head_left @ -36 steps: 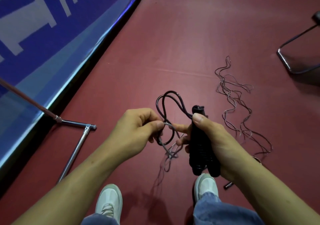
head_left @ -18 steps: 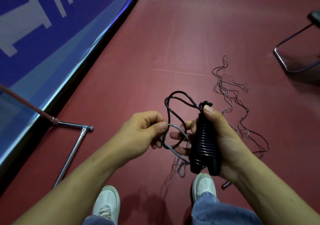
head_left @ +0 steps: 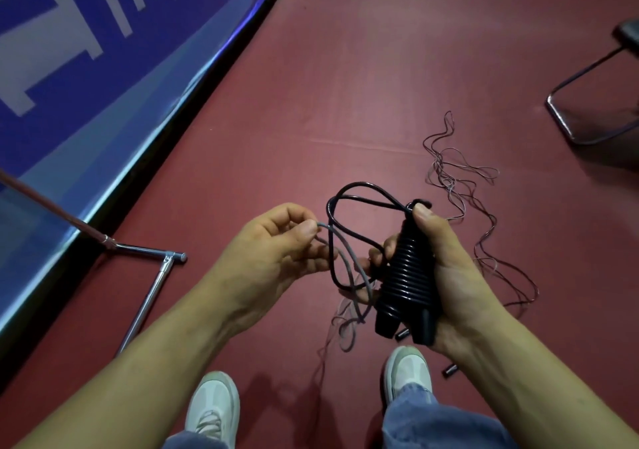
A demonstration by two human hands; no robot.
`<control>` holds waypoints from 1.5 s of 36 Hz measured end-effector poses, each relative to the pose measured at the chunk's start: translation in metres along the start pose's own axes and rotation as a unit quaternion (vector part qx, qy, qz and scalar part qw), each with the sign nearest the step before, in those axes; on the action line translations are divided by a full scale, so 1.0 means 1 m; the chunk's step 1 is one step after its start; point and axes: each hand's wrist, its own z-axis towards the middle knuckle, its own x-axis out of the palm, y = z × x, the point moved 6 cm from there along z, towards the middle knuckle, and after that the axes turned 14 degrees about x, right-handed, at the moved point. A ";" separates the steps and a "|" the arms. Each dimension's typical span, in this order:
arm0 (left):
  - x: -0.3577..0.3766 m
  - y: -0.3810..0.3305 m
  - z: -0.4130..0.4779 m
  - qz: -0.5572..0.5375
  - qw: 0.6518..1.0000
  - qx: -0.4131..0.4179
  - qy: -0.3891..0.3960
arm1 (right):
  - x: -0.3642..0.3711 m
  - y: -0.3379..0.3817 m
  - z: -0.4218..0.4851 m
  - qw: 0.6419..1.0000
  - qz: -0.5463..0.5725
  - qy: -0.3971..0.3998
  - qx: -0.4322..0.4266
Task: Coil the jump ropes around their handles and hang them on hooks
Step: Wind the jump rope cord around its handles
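Observation:
My right hand [head_left: 446, 268] grips two black jump rope handles [head_left: 406, 275] held together, with black rope coiled round them in tight turns. A loose black loop [head_left: 349, 199] of that rope arches up from the handle tops toward my left hand. My left hand [head_left: 273, 244] pinches a thin grey rope end [head_left: 340, 251] between thumb and forefinger, left of the handles. The grey strand hangs down and trails toward the floor between my hands. No hook is in view.
Thin loose ropes [head_left: 460, 185] lie tangled on the red floor to the right. A chrome stand base [head_left: 148, 275] is at the left beside a blue banner wall [head_left: 86, 68]. A chair's metal leg [head_left: 581, 109] is at upper right. My white shoes [head_left: 214, 407] are below.
My right hand has turned the handles more upright, showing the coiled turns. My left hand has drawn the grey strand a little to the left and up, widening the black loop.

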 end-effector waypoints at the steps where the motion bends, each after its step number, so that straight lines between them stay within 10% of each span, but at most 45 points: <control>1: 0.002 -0.001 0.000 -0.018 1.000 -0.004 0.004 | 0.000 0.000 0.001 1.000 0.005 -0.001 -0.002; 15: -0.046 -0.013 0.017 0.162 0.976 0.007 -0.145 | -0.015 0.012 0.001 0.998 0.035 -0.014 -0.050; 20: -0.095 -0.058 0.010 0.486 0.809 0.115 -0.310 | -0.016 0.006 0.003 0.997 -0.030 -0.043 -0.052; 24: -0.085 -0.055 0.017 0.657 0.714 0.187 -0.155 | -0.008 0.001 0.002 0.999 0.016 -0.020 -0.032; 29: -0.040 -0.008 0.020 0.649 0.735 0.147 0.128 | -0.004 0.002 0.000 0.998 0.064 -0.014 -0.017; 37: -0.007 -0.002 0.014 0.368 0.922 0.061 0.101 | -0.005 0.004 -0.004 0.998 0.051 0.009 -0.042; 54: 0.027 0.029 -0.002 0.199 0.942 -0.082 0.256 | 0.006 0.010 -0.015 0.989 -0.029 0.112 -0.092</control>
